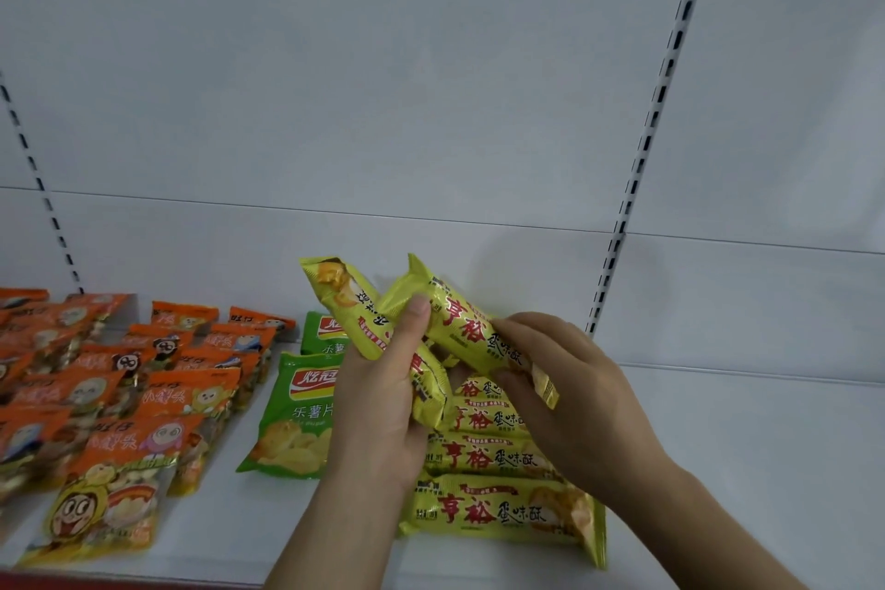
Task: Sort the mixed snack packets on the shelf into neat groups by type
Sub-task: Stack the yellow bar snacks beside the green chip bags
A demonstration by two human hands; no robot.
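While both hands' fingers grip yellow packets [459,326], bare shelf [742,446] lies rightward.

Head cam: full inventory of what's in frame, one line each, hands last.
orange snack packets: many, exact count unclear as they overlap, orange, in rows on the shelf's left side
green chip bags: two, green, one behind the other, centre-left of the shelf
yellow packets on shelf: at least three, yellow with red lettering, stacked right of the green bags
yellow packets in hand: at least two, yellow, lifted above that stack
shelf: one, white, with white back panel
slotted uprights: two, white, left and right
left hand: grips yellow packets
right hand: pinches one yellow packet
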